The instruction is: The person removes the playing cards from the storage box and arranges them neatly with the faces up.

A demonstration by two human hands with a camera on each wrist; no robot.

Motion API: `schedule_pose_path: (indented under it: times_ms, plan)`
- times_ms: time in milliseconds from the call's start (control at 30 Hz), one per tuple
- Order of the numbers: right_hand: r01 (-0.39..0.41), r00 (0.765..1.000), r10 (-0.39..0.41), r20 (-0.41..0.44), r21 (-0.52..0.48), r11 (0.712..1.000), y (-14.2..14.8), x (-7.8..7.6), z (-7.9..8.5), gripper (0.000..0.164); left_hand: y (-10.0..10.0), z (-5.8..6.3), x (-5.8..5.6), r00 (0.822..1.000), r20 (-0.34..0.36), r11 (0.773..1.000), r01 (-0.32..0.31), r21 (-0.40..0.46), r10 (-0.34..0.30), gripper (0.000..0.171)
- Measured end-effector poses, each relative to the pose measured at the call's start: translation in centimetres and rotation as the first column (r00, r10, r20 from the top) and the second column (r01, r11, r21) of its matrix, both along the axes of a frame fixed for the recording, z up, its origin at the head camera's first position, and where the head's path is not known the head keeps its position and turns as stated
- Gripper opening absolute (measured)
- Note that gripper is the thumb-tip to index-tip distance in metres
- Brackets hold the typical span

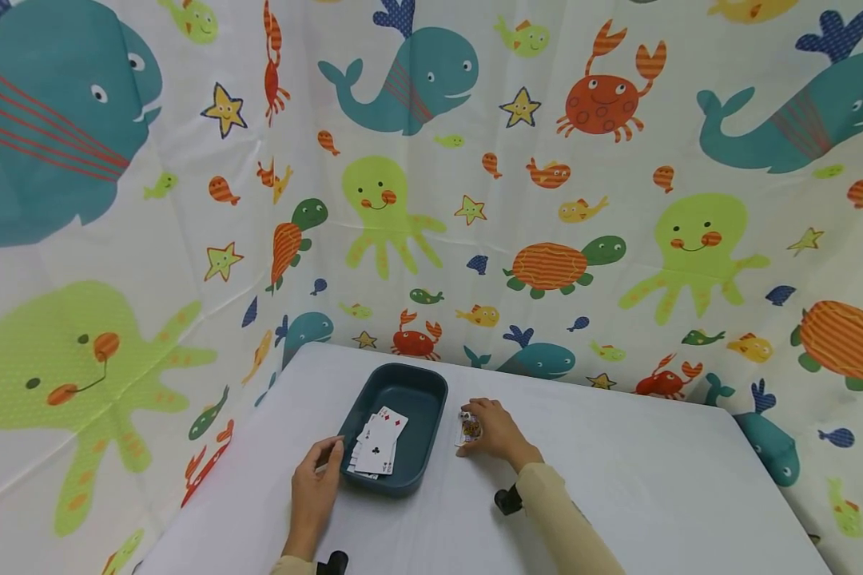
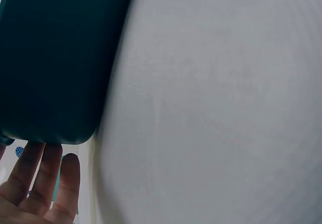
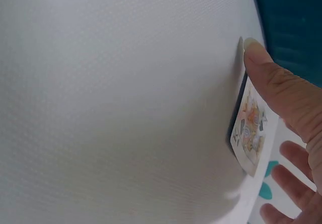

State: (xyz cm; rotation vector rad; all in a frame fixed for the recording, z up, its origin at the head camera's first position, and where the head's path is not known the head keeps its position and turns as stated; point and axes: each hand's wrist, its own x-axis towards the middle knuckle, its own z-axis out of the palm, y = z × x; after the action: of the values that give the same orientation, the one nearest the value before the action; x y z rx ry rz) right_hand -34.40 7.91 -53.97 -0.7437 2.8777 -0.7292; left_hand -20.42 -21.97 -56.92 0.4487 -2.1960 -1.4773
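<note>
A dark teal container (image 1: 435, 399) stands on the table, with several playing cards (image 1: 377, 441) lying face up and overlapping at its near end. At the container's left rim, my left hand (image 1: 315, 483) brings thumb and forefinger together on the edge; in the left wrist view the other fingers (image 2: 46, 178) stretch out at the rim. Right of the container, my right hand (image 1: 495, 431) spans a king playing card (image 1: 467, 431), thumb at the near end. In the right wrist view, a dark edge shows under this card (image 3: 249, 131); whether others lie beneath, I cannot tell.
A white cloth covers the table (image 1: 647, 479). Behind and to the left hangs a curtain (image 1: 467, 311) printed with sea animals. Each wrist carries a small black camera, such as the right one (image 1: 507, 501).
</note>
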Motion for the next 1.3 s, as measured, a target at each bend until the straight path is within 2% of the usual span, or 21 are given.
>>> schedule_pose_path:
  times_ms: [200,367,533,667,833,1000,1167,1300]
  plan:
    - [0.042,0.998,-0.039,0.041,-0.078,0.996,0.1,0.5,0.7,0.079,0.0,0.0,0.0,1.0,0.004,1.0,0.002,0.0,-0.002,0.034]
    - [0.072,0.996,-0.06,0.063,-0.197,0.978,0.0,0.8,1.5,0.079,0.0,0.0,0.0,1.0,-0.005,1.0,-0.003,-0.004,0.003,0.033]
    - [0.151,0.986,-0.12,0.113,-0.317,0.936,0.0,1.1,2.3,0.08,0.0,0.0,0.0,1.0,-0.007,1.0,-0.006,-0.01,0.006,0.033]
    - [0.222,0.972,-0.165,0.169,-0.413,0.883,0.0,1.4,2.6,0.081,0.1,0.0,0.1,1.0,0.0,1.0,-0.005,-0.008,0.005,0.034]
    - [0.216,0.974,-0.146,0.174,-0.517,0.828,-0.3,1.6,2.6,0.08,0.1,0.0,0.1,1.0,0.007,1.0,-0.005,-0.001,0.005,0.033]
    - [0.179,0.981,-0.101,0.165,-0.585,0.791,-1.3,2.0,3.0,0.076,0.1,0.1,0.3,1.0,0.01,1.0,-0.002,-0.006,0.002,0.035]
    - [0.176,0.98,-0.084,0.178,-0.605,0.776,-2.5,2.3,3.4,0.079,0.2,0.2,0.3,1.0,0.013,1.0,-0.011,-0.011,0.011,0.036]
    - [0.172,0.98,-0.072,0.186,-0.604,0.778,-3.7,2.6,3.5,0.081,0.4,0.2,0.3,1.0,0.018,1.0,-0.014,-0.018,0.014,0.036]
